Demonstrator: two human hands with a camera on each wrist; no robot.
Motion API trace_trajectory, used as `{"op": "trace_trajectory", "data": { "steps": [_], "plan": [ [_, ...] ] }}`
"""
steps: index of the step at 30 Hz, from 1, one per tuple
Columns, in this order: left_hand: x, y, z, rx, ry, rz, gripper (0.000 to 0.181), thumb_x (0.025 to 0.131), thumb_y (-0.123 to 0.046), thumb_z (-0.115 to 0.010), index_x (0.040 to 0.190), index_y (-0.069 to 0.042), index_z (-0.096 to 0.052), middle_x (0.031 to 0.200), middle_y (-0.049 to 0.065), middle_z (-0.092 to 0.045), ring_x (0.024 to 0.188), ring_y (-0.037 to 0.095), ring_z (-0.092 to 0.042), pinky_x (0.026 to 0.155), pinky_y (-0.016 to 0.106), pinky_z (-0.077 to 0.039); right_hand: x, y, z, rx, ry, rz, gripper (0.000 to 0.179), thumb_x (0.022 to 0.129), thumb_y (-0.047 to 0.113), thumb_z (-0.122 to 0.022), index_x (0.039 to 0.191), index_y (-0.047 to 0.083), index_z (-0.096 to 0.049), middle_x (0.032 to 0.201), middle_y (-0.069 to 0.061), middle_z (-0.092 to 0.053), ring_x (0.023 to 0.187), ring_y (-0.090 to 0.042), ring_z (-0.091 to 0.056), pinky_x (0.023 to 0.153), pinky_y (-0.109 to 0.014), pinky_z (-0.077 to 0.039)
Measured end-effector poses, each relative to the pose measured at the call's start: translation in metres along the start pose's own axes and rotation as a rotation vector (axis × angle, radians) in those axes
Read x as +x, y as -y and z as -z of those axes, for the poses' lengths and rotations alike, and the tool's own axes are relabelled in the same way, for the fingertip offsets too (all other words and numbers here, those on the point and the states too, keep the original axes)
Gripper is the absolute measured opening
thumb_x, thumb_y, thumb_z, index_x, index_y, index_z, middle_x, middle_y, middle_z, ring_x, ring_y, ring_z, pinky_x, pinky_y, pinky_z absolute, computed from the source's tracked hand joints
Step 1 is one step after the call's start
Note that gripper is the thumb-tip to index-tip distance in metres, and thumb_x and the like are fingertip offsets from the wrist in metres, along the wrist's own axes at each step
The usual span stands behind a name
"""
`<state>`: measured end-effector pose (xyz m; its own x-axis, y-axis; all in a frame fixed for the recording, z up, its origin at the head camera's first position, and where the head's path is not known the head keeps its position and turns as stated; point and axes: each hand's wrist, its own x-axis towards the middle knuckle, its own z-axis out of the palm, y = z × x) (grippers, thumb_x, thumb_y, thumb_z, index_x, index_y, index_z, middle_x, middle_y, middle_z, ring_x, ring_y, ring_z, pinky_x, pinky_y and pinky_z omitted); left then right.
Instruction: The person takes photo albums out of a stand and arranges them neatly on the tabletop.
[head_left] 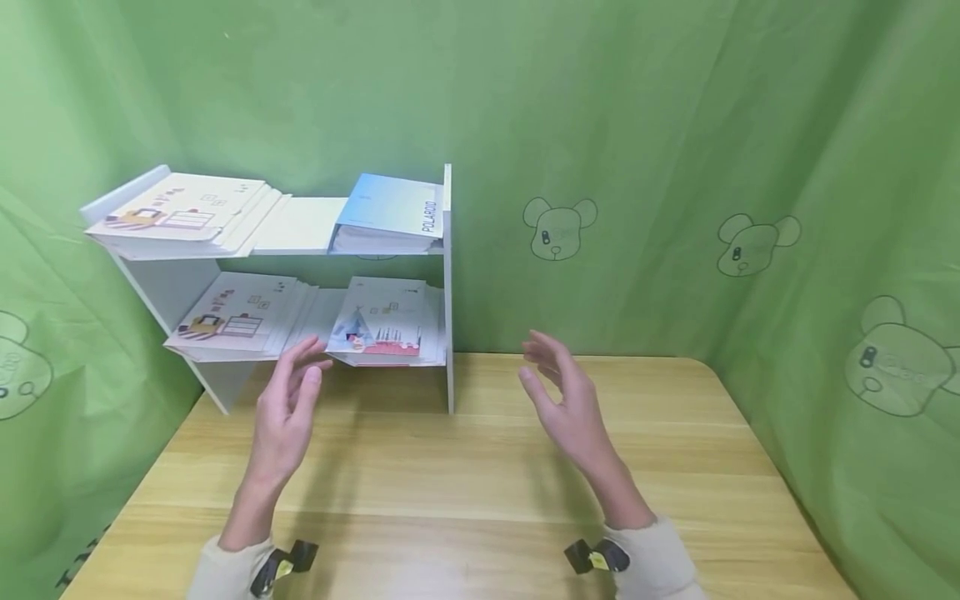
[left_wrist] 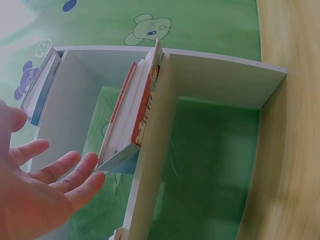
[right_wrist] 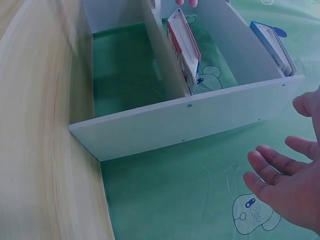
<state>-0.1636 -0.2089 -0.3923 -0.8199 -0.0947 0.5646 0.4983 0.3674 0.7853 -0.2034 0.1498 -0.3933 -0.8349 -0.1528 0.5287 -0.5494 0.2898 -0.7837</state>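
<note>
My left hand hovers in front of the white two-tier shelf, its relaxed fingers apart and holding nothing. Its fingertips overlap the lower tier in the head view, close to a stack of white booklets. My right hand is held above the table, right of the shelf, with palm turned inward and nothing in it. On the lower tier's right side lies a booklet with a tent picture. The upper tier bears a blue POLAROID book at right and a stack of illustrated booklets at left.
The wooden table runs beneath both hands, and the shelf stands at its back left. Green curtain with bear-head drawings hangs behind and along both sides. A strapped device sits at each wrist over a light sleeve.
</note>
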Motion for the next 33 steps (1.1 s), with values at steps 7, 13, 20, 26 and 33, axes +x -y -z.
{"op": "trace_trajectory", "data": {
  "steps": [7,13,20,26,33],
  "plan": [
    [0.004,-0.001,-0.002,-0.021,-0.007,-0.015,0.041,0.110,-0.012,-0.044,0.151,-0.013,-0.047,0.145,0.015,-0.055,0.123,0.022,-0.060,0.107,0.017,-0.045,0.006,0.005,-0.004,0.076,0.016,-0.011,0.050,0.105,0.019,-0.061,0.151,0.010,-0.045,0.139,-0.010,-0.060,0.130,-0.029,-0.056,0.115,-0.040,-0.045],
    [0.006,-0.005,-0.004,-0.019,-0.007,-0.002,0.041,0.110,-0.014,-0.045,0.151,-0.015,-0.047,0.145,0.014,-0.056,0.124,0.027,-0.060,0.107,0.017,-0.046,0.011,0.010,-0.007,0.103,0.025,0.001,0.047,0.105,0.016,-0.060,0.149,0.010,-0.047,0.137,-0.010,-0.060,0.130,-0.032,-0.056,0.114,-0.040,-0.046],
    [0.009,-0.007,-0.007,-0.027,-0.010,-0.009,0.041,0.110,-0.014,-0.045,0.151,-0.015,-0.047,0.144,0.014,-0.056,0.122,0.032,-0.061,0.106,0.019,-0.048,0.017,0.016,-0.014,0.140,0.023,-0.008,0.044,0.104,0.013,-0.061,0.146,0.007,-0.049,0.134,-0.011,-0.062,0.127,-0.030,-0.058,0.112,-0.035,-0.048],
    [0.012,-0.009,-0.010,-0.050,-0.015,-0.031,0.043,0.110,-0.010,-0.045,0.152,-0.014,-0.046,0.144,0.017,-0.056,0.120,0.032,-0.062,0.105,0.025,-0.052,0.021,0.023,-0.018,0.197,0.013,-0.042,0.045,0.103,0.013,-0.061,0.146,0.006,-0.049,0.133,-0.015,-0.062,0.124,-0.027,-0.061,0.108,-0.031,-0.051],
    [0.016,-0.011,-0.013,-0.074,-0.026,-0.009,0.042,0.110,-0.013,-0.045,0.152,-0.014,-0.046,0.143,0.017,-0.056,0.119,0.032,-0.062,0.105,0.024,-0.051,0.026,0.025,-0.022,0.255,0.009,-0.045,0.045,0.102,0.007,-0.062,0.145,0.002,-0.048,0.133,-0.025,-0.060,0.123,-0.036,-0.060,0.107,-0.030,-0.052]
  ]
}}
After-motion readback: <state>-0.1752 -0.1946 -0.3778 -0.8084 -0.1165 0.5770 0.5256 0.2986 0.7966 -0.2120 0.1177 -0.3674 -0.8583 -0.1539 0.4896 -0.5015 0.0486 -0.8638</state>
